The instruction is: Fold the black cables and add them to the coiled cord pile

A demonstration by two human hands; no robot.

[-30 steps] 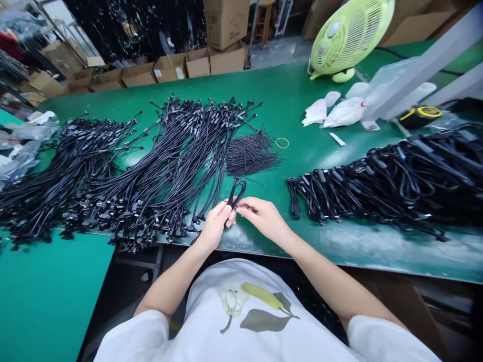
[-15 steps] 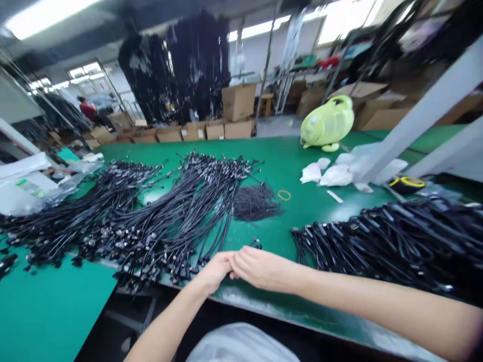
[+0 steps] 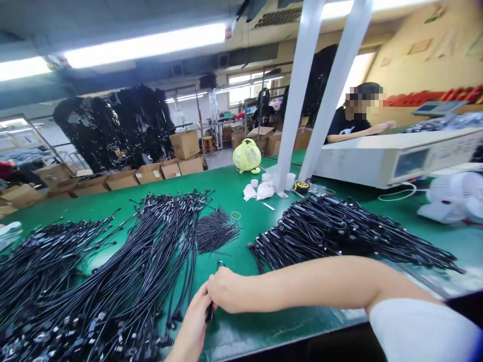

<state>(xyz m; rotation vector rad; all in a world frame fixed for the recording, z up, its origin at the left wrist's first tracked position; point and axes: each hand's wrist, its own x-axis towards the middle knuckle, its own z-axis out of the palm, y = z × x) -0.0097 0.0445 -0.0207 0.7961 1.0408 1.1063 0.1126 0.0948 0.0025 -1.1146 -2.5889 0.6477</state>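
Observation:
My left hand (image 3: pixel 196 310) and my right hand (image 3: pixel 228 290) are pressed together above the front of the green table (image 3: pixel 260 322). Both are closed on a black cable (image 3: pixel 209 313); a dark loop shows below the fingers and a connector end pokes out above them. Most of this cable is hidden by my hands. Left of them lies a spread of long loose black cables (image 3: pixel 139 261). Just beyond is a pile of short thin black ties (image 3: pixel 216 230). To the right, folded and bundled black cables (image 3: pixel 324 226) lie in a long heap.
Behind the ties are a yellow rubber band (image 3: pixel 236 215), white crumpled bags (image 3: pixel 264 190) and a tape measure (image 3: pixel 302 187). A green fan-like object (image 3: pixel 247 155) stands farther back. White posts (image 3: pixel 300 95), a grey instrument (image 3: pixel 354 158), a white fan (image 3: pixel 451 197) and a seated person (image 3: pixel 352 118) are at right.
The view has swung right and up, bringing the instrument, white fan and other person into sight. My hands stay together, now with a black loop visible beneath them.

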